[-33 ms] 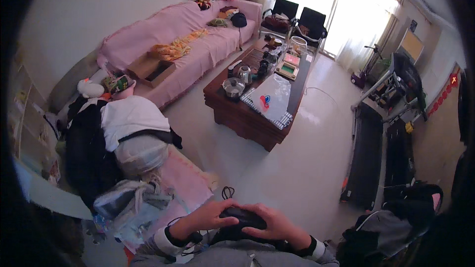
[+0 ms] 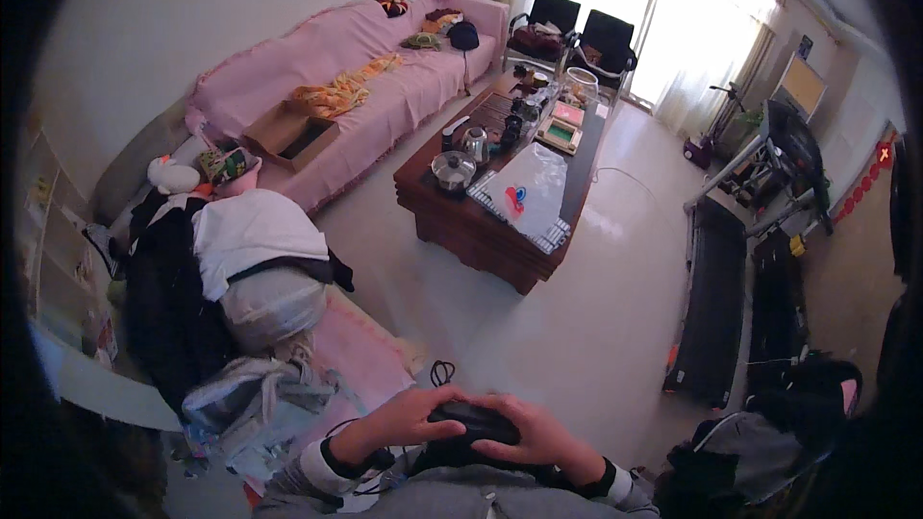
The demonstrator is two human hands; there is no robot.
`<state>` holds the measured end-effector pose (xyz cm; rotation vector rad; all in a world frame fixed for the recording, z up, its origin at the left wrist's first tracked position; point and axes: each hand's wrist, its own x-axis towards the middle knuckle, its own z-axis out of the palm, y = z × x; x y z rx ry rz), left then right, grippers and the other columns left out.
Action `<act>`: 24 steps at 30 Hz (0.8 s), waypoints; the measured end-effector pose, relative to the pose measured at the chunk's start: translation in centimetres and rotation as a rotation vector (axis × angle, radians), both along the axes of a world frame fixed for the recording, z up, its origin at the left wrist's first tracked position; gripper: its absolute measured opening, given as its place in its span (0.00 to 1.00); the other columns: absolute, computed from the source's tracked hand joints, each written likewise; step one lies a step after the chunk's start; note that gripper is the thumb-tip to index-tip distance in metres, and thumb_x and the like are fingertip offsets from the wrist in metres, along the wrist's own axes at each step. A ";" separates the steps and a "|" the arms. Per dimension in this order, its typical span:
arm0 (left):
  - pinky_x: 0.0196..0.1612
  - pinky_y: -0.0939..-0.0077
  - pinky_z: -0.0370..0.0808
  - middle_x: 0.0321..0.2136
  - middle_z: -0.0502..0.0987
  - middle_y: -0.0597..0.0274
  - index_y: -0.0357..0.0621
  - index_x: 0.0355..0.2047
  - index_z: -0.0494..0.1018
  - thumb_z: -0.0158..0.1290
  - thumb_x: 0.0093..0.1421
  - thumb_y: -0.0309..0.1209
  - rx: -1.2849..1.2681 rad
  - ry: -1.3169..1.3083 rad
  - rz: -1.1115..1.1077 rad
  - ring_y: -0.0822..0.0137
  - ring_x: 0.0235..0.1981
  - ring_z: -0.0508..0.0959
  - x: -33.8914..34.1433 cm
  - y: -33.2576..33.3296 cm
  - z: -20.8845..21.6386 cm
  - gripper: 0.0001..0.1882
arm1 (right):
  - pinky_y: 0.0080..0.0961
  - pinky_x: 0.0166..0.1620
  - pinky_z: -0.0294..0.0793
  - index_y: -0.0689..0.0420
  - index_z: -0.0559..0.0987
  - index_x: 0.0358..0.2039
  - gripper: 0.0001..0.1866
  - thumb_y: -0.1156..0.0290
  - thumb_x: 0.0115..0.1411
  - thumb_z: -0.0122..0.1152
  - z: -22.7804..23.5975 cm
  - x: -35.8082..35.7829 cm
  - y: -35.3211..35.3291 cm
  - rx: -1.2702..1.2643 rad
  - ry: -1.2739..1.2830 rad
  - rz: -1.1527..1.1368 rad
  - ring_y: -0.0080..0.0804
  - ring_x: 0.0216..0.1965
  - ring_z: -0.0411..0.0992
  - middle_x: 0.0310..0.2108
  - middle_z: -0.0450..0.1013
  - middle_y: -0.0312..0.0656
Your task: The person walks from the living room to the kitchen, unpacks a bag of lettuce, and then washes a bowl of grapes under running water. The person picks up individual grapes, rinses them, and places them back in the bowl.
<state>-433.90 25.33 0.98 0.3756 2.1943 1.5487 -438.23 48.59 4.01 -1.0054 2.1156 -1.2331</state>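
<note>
Close to my body, at the bottom middle of the view, both hands hold a dark, rounded black object point(image 2: 473, 420). My left hand point(image 2: 411, 423) closes on its left side, with fingers over the top and thumb at the near side. From the right, my right hand point(image 2: 531, 437) wraps it the same way, and the fingertips of both hands nearly meet above it. What kind of thing it is I cannot make out. A thin black cord point(image 2: 442, 373) loops just beyond the hands. Dark bands and a cable show at my left wrist.
To the left, clothes point(image 2: 255, 235) and bags are heaped beside a pink-covered sofa point(image 2: 385, 101). A dark wooden table point(image 2: 481, 250) ahead carries a glass-lidded pot point(image 2: 452, 171) and a kettle point(image 2: 475, 144). A treadmill point(image 2: 711, 308) and a black-grey backpack point(image 2: 769, 442) stand at right.
</note>
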 end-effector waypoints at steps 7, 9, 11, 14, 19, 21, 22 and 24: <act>0.40 0.67 0.72 0.34 0.76 0.48 0.45 0.49 0.66 0.54 0.53 0.53 -0.007 0.057 0.148 0.53 0.37 0.77 -13.6 -5.0 -1.2 0.31 | 0.34 0.42 0.73 0.54 0.65 0.55 0.34 0.51 0.51 0.62 -1.8 -18.1 -5.9 0.030 0.006 0.227 0.47 0.39 0.73 0.40 0.71 0.50; 0.39 0.67 0.72 0.34 0.76 0.48 0.45 0.49 0.66 0.54 0.53 0.53 -0.012 0.047 0.242 0.53 0.37 0.78 -16.2 -6.2 -0.4 0.31 | 0.35 0.41 0.72 0.54 0.64 0.55 0.34 0.51 0.52 0.61 -0.8 -22.8 -7.8 0.026 0.048 0.348 0.49 0.38 0.73 0.41 0.71 0.51; 0.39 0.68 0.72 0.34 0.76 0.49 0.45 0.49 0.66 0.54 0.52 0.54 -0.034 0.027 0.345 0.54 0.36 0.78 -19.2 -7.8 0.2 0.31 | 0.36 0.42 0.72 0.54 0.63 0.56 0.34 0.52 0.52 0.60 -0.2 -27.7 -10.5 0.011 0.045 0.442 0.50 0.39 0.72 0.41 0.71 0.51; 0.40 0.68 0.72 0.35 0.76 0.50 0.45 0.49 0.66 0.54 0.52 0.55 -0.058 -0.090 0.510 0.57 0.36 0.78 -21.8 -10.4 0.9 0.32 | 0.37 0.43 0.72 0.53 0.62 0.56 0.33 0.53 0.53 0.59 -0.1 -33.1 -15.0 -0.033 -0.056 0.561 0.52 0.40 0.72 0.42 0.70 0.52; 0.41 0.69 0.72 0.35 0.76 0.56 0.44 0.49 0.66 0.51 0.56 0.53 0.060 -0.066 0.802 0.64 0.35 0.77 -26.0 -16.2 -0.4 0.29 | 0.38 0.43 0.71 0.54 0.62 0.57 0.33 0.55 0.54 0.58 -1.6 -41.1 -24.5 0.001 -0.050 0.765 0.52 0.40 0.72 0.43 0.70 0.52; 0.42 0.71 0.72 0.36 0.76 0.58 0.43 0.49 0.66 0.50 0.59 0.48 0.086 -0.012 0.937 0.67 0.36 0.77 -27.7 -19.8 -2.0 0.25 | 0.37 0.44 0.71 0.54 0.62 0.57 0.32 0.56 0.54 0.58 -2.8 -44.4 -29.1 0.000 -0.052 0.798 0.52 0.41 0.72 0.43 0.71 0.52; 0.42 0.72 0.72 0.36 0.76 0.59 0.43 0.49 0.66 0.50 0.60 0.46 0.107 0.028 1.006 0.68 0.36 0.76 -28.4 -21.8 -2.9 0.23 | 0.37 0.44 0.71 0.54 0.62 0.57 0.32 0.56 0.54 0.58 -3.4 -45.8 -31.5 0.006 -0.056 0.813 0.52 0.41 0.72 0.43 0.71 0.52; 0.42 0.73 0.72 0.36 0.76 0.60 0.43 0.49 0.66 0.50 0.61 0.42 0.229 -0.051 1.084 0.70 0.36 0.76 -30.0 -26.3 -4.5 0.20 | 0.35 0.45 0.71 0.54 0.62 0.57 0.32 0.57 0.55 0.58 -4.2 -48.9 -36.1 0.033 -0.140 0.783 0.50 0.42 0.72 0.44 0.71 0.52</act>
